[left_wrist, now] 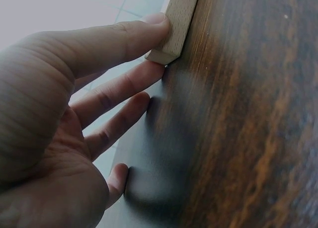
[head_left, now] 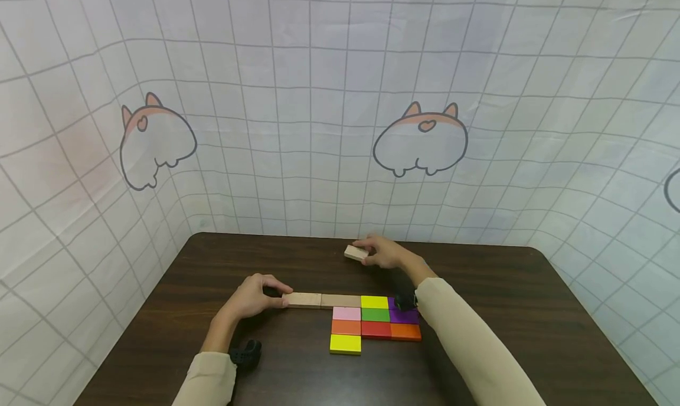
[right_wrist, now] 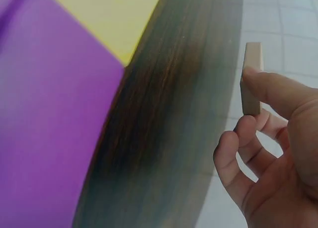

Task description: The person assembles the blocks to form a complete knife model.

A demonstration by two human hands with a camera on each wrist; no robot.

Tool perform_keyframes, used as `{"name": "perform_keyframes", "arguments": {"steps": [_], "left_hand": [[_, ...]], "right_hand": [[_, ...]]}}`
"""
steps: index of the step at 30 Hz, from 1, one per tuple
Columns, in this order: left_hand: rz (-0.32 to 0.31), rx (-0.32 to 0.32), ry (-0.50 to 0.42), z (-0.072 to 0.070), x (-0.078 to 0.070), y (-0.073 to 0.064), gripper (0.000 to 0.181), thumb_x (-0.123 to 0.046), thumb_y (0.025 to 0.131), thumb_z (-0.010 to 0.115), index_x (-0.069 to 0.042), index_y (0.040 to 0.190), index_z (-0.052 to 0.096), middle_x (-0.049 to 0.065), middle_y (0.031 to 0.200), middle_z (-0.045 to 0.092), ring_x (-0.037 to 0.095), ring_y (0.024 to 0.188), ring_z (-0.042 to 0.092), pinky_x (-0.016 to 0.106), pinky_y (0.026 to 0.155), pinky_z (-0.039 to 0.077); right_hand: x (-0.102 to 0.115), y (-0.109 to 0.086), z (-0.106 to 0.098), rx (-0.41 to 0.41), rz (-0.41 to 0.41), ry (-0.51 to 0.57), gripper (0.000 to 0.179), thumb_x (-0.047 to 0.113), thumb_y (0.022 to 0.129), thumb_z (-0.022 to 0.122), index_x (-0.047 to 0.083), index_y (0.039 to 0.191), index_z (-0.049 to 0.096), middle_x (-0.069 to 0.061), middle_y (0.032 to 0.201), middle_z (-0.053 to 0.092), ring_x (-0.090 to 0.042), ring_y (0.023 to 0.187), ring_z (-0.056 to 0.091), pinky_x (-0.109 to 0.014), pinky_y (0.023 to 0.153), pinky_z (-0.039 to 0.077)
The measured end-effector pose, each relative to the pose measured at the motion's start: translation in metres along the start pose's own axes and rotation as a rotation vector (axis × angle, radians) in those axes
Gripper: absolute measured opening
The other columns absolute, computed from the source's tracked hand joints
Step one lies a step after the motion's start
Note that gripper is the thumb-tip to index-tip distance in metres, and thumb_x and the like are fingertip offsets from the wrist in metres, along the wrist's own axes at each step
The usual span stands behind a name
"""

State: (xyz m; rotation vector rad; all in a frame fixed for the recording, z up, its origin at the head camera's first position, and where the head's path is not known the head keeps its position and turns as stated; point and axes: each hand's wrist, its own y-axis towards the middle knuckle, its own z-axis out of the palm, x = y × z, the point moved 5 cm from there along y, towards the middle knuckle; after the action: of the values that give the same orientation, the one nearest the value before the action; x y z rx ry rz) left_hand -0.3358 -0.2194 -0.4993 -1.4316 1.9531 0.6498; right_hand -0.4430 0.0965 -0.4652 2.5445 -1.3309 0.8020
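With thumb and fingers, my left hand [head_left: 251,295] pinches the left end of a plain wooden block [head_left: 304,300] lying flat on the table. That block's right end meets a second plain wooden block [head_left: 341,301]. In the left wrist view, the thumb presses the side of the wooden block [left_wrist: 181,22], while the other fingertips are near the tabletop. Toward the back of the table, my right hand [head_left: 386,252] holds another small wooden block [head_left: 355,253] between thumb and fingers. The right wrist view shows this wooden block [right_wrist: 252,89] on edge, pinched by the thumb.
Coloured blocks adjoin the wooden row: yellow [head_left: 374,302], pink [head_left: 346,313], green [head_left: 375,315], purple [head_left: 404,316], red [head_left: 375,330], orange [head_left: 406,332] and a front yellow block [head_left: 345,344]. A grid-patterned curtain [head_left: 297,158] surrounds the dark wooden table [head_left: 297,382].
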Motion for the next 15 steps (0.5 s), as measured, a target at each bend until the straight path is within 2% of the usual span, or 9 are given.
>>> {"name": "perform_keyframes", "arguments": {"steps": [3,6,11,15], "left_hand": [[-0.018,0.002,-0.006,0.000,0.001,0.000,0.018,-0.026,0.082,0.087,-0.028,0.100,0.082,-0.006,0.104,0.075,0.021,0.107,0.066,0.051,0.099,0.051],[-0.029,0.002,-0.011,0.000,0.001,-0.001,0.018,-0.024,0.083,0.087,-0.029,0.100,0.082,-0.007,0.105,0.075,0.021,0.108,0.065,0.051,0.099,0.051],[-0.026,0.005,-0.022,0.000,0.000,-0.001,0.018,-0.024,0.084,0.086,-0.029,0.101,0.082,-0.006,0.107,0.075,0.024,0.111,0.065,0.053,0.101,0.050],[-0.017,0.009,-0.018,0.000,-0.001,-0.002,0.019,-0.025,0.084,0.086,-0.026,0.102,0.082,-0.004,0.108,0.075,0.025,0.111,0.065,0.054,0.100,0.050]], "right_hand": [[0.006,-0.012,-0.002,0.000,-0.048,-0.014,0.050,0.016,0.100,0.068,0.013,0.149,0.056,-0.010,0.117,0.056,-0.021,0.099,0.051,-0.036,0.086,0.045],[0.011,-0.027,-0.003,0.002,-0.085,-0.021,0.051,0.017,0.099,0.068,0.016,0.149,0.056,-0.008,0.120,0.055,-0.021,0.096,0.052,-0.036,0.083,0.048],[0.017,-0.056,-0.003,-0.011,-0.118,0.004,0.051,0.017,0.099,0.069,0.019,0.149,0.057,-0.003,0.113,0.054,-0.017,0.086,0.053,-0.029,0.072,0.048],[0.026,-0.081,0.002,-0.001,-0.161,0.052,0.051,0.017,0.099,0.068,0.019,0.149,0.056,-0.001,0.110,0.052,-0.015,0.080,0.055,-0.026,0.069,0.051]]}}
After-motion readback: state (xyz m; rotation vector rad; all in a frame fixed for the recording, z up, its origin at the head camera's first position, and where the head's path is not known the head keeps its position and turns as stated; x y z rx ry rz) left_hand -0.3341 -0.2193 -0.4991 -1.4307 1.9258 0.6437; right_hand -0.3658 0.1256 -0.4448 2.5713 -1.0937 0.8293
